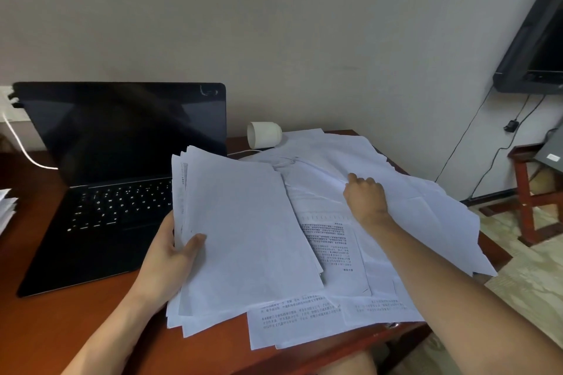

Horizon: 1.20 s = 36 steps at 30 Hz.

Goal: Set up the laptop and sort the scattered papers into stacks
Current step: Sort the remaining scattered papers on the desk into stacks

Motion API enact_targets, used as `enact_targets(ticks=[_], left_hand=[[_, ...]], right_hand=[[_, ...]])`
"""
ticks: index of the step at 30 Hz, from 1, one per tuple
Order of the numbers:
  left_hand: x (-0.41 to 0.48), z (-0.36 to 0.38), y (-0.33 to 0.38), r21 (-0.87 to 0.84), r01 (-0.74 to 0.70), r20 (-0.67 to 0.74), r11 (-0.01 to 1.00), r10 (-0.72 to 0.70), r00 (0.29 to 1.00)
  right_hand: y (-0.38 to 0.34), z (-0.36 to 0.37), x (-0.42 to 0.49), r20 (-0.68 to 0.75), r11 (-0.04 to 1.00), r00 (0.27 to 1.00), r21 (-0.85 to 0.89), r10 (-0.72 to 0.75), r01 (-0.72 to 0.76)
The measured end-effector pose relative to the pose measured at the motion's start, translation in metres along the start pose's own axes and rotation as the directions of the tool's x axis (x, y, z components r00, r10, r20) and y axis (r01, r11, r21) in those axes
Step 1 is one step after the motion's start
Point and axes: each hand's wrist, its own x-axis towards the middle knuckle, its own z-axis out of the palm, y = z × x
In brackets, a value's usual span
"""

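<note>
Many papers overlapping, print blurred, sheaf in left hand covering laptop edge

White letters mark the laptop keys; the papers carry illegible print.

Free desk front-left (laptop behind)

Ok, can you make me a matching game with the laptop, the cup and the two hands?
Things:
1. laptop
2. cup
3. left hand
4. right hand

States:
A. holds a stack of papers
B. white, lying on its side
C. open, with a dark screen
D. grips a sheet among the loose papers

Pairs: 1-C, 2-B, 3-A, 4-D
</note>
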Motion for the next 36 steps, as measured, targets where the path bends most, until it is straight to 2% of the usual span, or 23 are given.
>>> enact_targets(ticks=[3, 8, 13, 16, 18, 21, 24, 26, 29, 32, 34, 35, 36], left_hand=[[-0.001, -0.001, 0.0, 0.004, 0.0, 0.003, 1.0, 0.0, 1.0], [0.0, -0.002, 0.0, 0.007, -0.003, 0.008, 1.0, 0.003, 1.0], [0.0, -0.002, -0.001, 0.012, -0.001, 0.0, 1.0, 0.001, 1.0], [0.0, -0.001, 0.0, 0.019, 0.0, -0.003, 1.0, 0.0, 1.0], [0.0, 0.0, 0.001, 0.024, 0.002, -0.01, 1.0, -0.002, 1.0], [-0.001, 0.001, 0.002, 0.024, -0.002, -0.017, 1.0, 0.002, 1.0], [-0.002, 0.001, 0.003, 0.025, -0.003, -0.016, 1.0, 0.004, 1.0], [-0.001, -0.001, 0.002, 0.027, -0.005, -0.008, 1.0, 0.006, 1.0], [0.0, -0.002, 0.001, 0.012, 0.0, -0.006, 1.0, 0.0, 1.0], [0.0, -0.001, 0.001, -0.006, -0.007, -0.007, 1.0, 0.007, 1.0], [0.0, -0.001, 0.001, -0.006, -0.01, -0.003, 1.0, 0.01, 1.0], [0.0, -0.001, 0.001, -0.006, -0.011, -0.004, 1.0, 0.011, 1.0], [0.0, -0.001, 0.001, -0.005, -0.015, -0.005, 1.0, 0.015, 1.0]], right_hand=[[-0.007, -0.002, -0.007, -0.006, 0.999, 1.0, -0.039, -0.017, 0.017], [-0.004, -0.006, -0.012, -0.183, 1.0, 0.983, -0.004, -0.014, 0.014], [0.001, -0.013, -0.023, -0.354, 0.972, 0.935, 0.223, 0.015, 0.068], [0.0, -0.033, -0.036, -0.442, 0.915, 0.895, 0.385, 0.063, 0.125], [-0.006, -0.053, -0.049, -0.452, 0.863, 0.885, 0.486, 0.113, 0.138], [-0.026, -0.082, -0.073, -0.395, 0.765, 0.911, 0.622, 0.122, 0.167], [-0.06, -0.099, -0.103, -0.316, 0.689, 0.949, 0.687, -0.003, 0.231], [-0.083, -0.108, -0.12, -0.182, 0.574, 0.978, 0.791, -0.107, 0.21], [-0.106, -0.113, -0.139, 0.085, 0.354, 0.964, 0.935, -0.251, 0.01], [-0.109, -0.109, -0.145, 0.214, 0.182, 0.922, 0.97, -0.322, -0.162], [-0.101, -0.103, -0.14, 0.226, 0.096, 0.937, 0.974, -0.266, -0.208], [-0.095, -0.099, -0.136, 0.214, 0.08, 0.959, 0.976, -0.187, -0.202], [-0.088, -0.095, -0.129, 0.187, 0.119, 0.978, 0.977, -0.087, -0.176]])
